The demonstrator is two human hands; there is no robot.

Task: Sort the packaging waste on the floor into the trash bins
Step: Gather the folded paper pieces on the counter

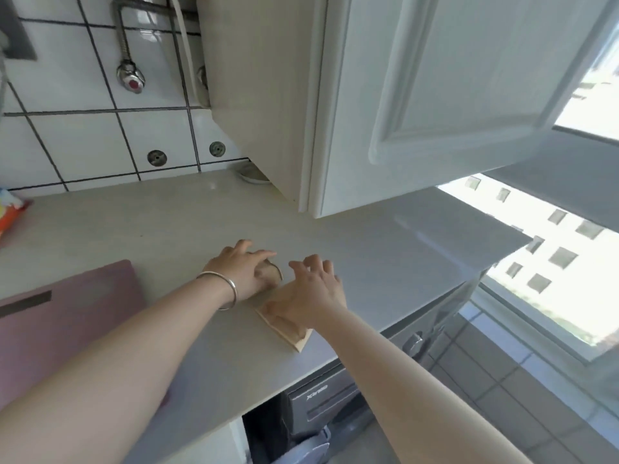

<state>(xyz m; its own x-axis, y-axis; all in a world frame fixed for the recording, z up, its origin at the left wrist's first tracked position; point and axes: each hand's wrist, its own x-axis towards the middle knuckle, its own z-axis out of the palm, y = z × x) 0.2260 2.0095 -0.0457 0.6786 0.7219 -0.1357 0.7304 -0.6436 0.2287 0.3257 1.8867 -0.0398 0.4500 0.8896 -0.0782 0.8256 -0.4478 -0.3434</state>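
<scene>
A flat brown paper bag (294, 338) with a thin handle loop (278, 270) lies on the pale countertop (167, 226), close to its front edge. My left hand (241, 272), with a silver bangle on the wrist, rests on the bag's far end beside the handle, fingers spread. My right hand (310, 293) presses down on the middle of the bag with its fingers slightly bent. Both hands hide most of the bag, so only its near corner and the handle show. No trash bin or floor waste is in view.
A pink cutting board (67, 313) lies on the counter to the left, and an orange snack packet (10, 216) sits at the far left edge. A white wall cabinet (418, 95) hangs close overhead. Below the counter stands a grey appliance (321, 396). A window (552, 262) is on the right.
</scene>
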